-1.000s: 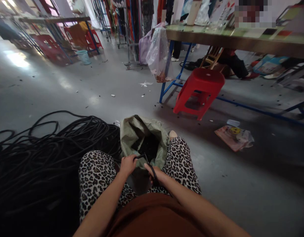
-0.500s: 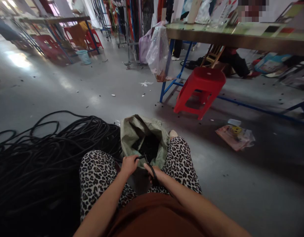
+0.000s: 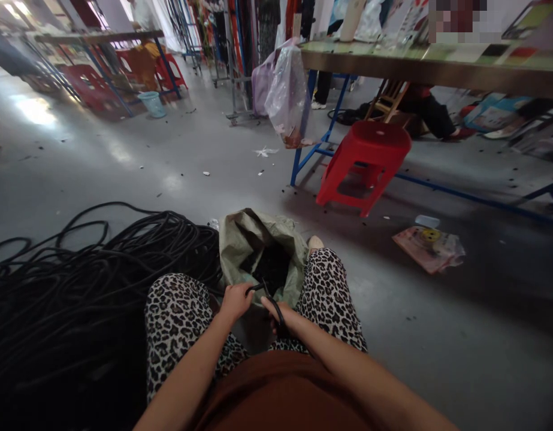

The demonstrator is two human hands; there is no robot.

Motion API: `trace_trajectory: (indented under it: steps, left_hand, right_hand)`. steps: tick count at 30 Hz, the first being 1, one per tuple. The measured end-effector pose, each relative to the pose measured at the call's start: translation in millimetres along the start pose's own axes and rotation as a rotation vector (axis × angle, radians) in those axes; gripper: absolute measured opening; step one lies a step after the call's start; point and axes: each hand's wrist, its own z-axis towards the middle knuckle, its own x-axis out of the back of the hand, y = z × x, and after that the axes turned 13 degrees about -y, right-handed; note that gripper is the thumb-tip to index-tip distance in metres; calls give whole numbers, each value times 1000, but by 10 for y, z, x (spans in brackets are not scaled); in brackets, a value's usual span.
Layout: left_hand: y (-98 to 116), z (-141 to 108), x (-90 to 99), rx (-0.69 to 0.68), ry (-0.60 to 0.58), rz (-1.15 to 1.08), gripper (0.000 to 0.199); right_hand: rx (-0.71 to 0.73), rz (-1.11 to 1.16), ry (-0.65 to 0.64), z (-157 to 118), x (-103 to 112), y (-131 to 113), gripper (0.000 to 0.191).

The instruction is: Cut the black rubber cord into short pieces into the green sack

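Over the near rim of an open woven sack (image 3: 235, 239), my left hand (image 3: 236, 301) is closed on a black cord (image 3: 255, 287), whose short end sticks out to the right. My right hand (image 3: 280, 314) grips black-handled scissors (image 3: 276, 311). Their blades point up and away, right at the cord's end; whether they touch it I cannot tell. Dark pieces (image 3: 272, 266) lie inside the sack, too shadowed to make out singly. The sack stands between my knees. To the left spreads a big heap of black cord (image 3: 168, 239) in loose coils.
A red plastic stool (image 3: 370, 155) stands by a long table (image 3: 420, 67) with blue legs. A plastic bag (image 3: 287, 90) hangs from its corner. On the floor at right lies a pink packet (image 3: 420, 248). A light-blue basket (image 3: 153, 103) stands farther back. Another person (image 3: 433, 117) sits behind the table.
Almost nothing differs. Both hands, the cord and the scissors stay in place over the sack.
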Motion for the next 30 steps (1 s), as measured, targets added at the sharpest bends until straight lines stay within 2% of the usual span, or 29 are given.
trace_trajectory:
  steps: [10,20,30]
  left_hand:
    - [-30,4,-18,-28,-17,-25,35]
    - [-68,20,-35,-59,-51,-51,36]
    - [-91,44,-62,-69,-43,-56,37]
  right_hand:
    - [88,-1,-17,119,27,89,44]
    - [85,-27,4,28,30,41,43]
    - [82,-146,39,107,33,72,52]
